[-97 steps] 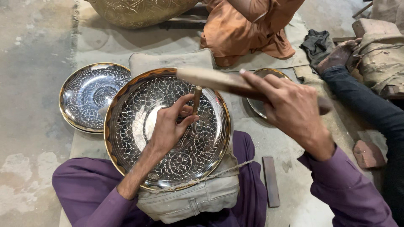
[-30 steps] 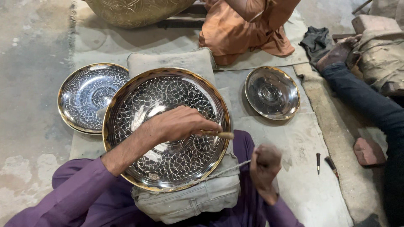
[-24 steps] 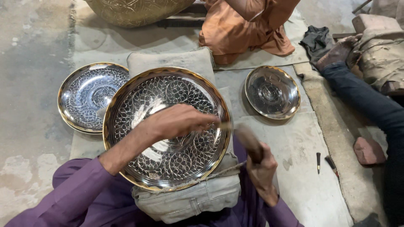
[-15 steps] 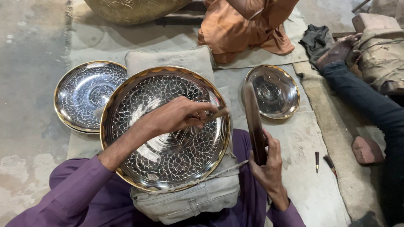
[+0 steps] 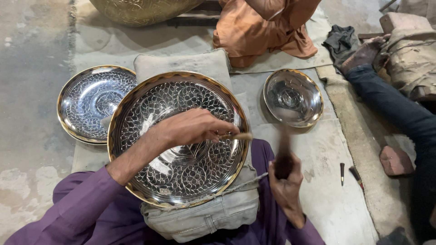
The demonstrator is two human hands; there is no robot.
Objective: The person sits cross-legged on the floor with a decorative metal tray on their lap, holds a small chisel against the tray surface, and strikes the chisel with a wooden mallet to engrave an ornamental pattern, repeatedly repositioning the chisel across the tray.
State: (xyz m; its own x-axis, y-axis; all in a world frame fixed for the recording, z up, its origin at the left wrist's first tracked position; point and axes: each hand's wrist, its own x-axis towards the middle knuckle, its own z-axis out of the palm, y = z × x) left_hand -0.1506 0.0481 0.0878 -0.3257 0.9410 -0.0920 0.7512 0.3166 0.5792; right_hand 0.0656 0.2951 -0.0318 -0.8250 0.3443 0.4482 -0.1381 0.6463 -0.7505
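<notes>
Left of the large plate, a second patterned plate lies on the floor, its near edge tucked under the large plate's rim. The large plate rests tilted on a grey cushion on the person's lap. The left hand reaches across the plate's middle and covers part of its pattern, fingers closed around a thin punch whose tip lies near the plate's right rim. Just right of that rim, the right hand grips a dark mallet, blurred. Farther right, beyond the plate, sits a smaller bowl, and two small tools lie on the floor.
</notes>
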